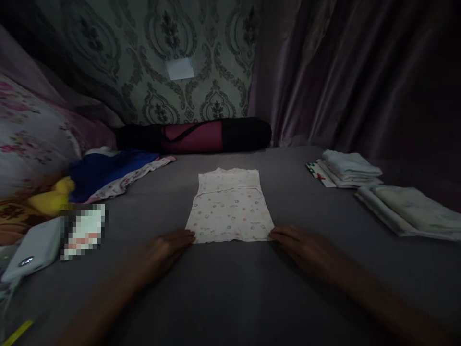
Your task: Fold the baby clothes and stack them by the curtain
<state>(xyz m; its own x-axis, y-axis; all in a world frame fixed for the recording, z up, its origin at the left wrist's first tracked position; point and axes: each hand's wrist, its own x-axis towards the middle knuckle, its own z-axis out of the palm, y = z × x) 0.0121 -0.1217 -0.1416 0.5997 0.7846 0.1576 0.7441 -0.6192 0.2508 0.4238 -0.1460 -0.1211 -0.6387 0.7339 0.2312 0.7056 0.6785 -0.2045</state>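
Note:
A small white garment (230, 211) with a scattered pastel print, the size of baby clothes, lies flat on the grey bed sheet (230, 288). Its far part looks folded over, with a crease running across it. My left hand (169, 247) pinches the near left corner between thumb and fingers. At the near right corner, my right hand (300, 247) grips the hem the same way. Both forearms reach in from the bottom edge, somewhat blurred.
Two stacks of folded clothes, a far one (349, 168) and a nearer one (414, 209), lie at right. Left are blue clothing (111, 168), a yellow plush toy (54, 197) and a white power bank (34, 250) with a cable. A black-and-maroon long bag (194, 136) lies along the wall.

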